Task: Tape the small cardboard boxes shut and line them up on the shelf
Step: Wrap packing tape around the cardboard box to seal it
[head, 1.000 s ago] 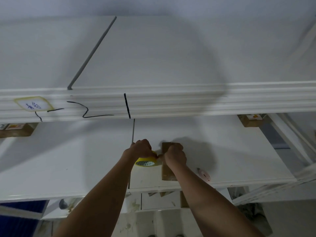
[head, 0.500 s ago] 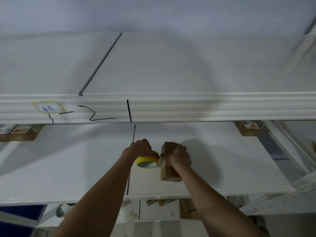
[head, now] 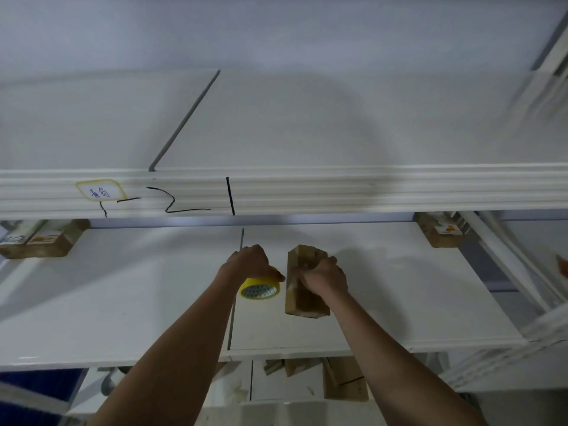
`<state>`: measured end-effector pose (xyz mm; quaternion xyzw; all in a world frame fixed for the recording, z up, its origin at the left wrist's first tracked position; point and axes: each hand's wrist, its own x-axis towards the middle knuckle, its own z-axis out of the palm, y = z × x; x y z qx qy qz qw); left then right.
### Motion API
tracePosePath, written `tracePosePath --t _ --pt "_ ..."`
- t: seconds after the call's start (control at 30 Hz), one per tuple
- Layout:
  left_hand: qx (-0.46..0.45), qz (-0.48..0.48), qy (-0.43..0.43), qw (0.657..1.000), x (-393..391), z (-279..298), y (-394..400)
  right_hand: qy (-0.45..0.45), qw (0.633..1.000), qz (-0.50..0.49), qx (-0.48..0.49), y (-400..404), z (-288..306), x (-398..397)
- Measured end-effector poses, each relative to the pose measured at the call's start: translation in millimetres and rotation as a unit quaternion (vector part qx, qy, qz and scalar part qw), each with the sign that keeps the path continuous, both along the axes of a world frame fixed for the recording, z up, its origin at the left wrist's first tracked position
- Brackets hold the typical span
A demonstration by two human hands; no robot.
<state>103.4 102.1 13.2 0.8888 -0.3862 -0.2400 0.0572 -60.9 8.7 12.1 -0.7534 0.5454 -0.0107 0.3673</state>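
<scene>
A small brown cardboard box (head: 304, 302) lies on the white middle shelf (head: 123, 302), tilted up at its far end. My right hand (head: 322, 276) grips the box from the top and right side. My left hand (head: 249, 262) holds a yellow tape roll (head: 259, 289) just left of the box, thumb reaching toward the box's left edge. Whether tape runs from roll to box is hidden by the hands. Two more small boxes stand at the shelf's back: one at far left (head: 46, 239), one at right (head: 439, 230).
The upper shelf's ribbed white front edge (head: 338, 192) hangs just above the work area, with a label and black marker lines. Loose cardboard pieces (head: 344, 379) lie on the level below. A white shelf frame post (head: 507, 272) slants at right.
The box has been lifted from lying flat to tilted up at its far end under my right hand. The left hand stays on the tape roll. The camera view shifted downward.
</scene>
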Motion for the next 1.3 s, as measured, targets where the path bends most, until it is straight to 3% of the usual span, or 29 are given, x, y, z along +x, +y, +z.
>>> tracePosePath --t 0.3,0.5,0.7,0.97,1.13,1.3 --pt "-0.050 -0.031 -0.053 0.997 -8 14 -9 -0.093 0.991 0.001 0.095 -9 5 -6" --pt "-0.045 -0.049 -0.099 0.993 -6 20 -9 -0.076 0.989 -0.010 0.125 2 10 9" --pt "-0.027 -0.072 -0.014 0.997 5 25 1 -0.108 0.981 -0.005 0.159 -18 -4 3" --pt "-0.077 -0.041 0.100 0.991 16 31 14 -0.130 0.979 0.011 0.160 -27 18 -12" --pt "-0.072 -0.040 0.075 0.994 12 31 11 -0.158 0.973 0.017 0.167 -31 19 -16" --pt "-0.059 -0.045 -0.052 0.996 8 32 10 -0.190 0.963 0.021 0.189 -31 23 -19"
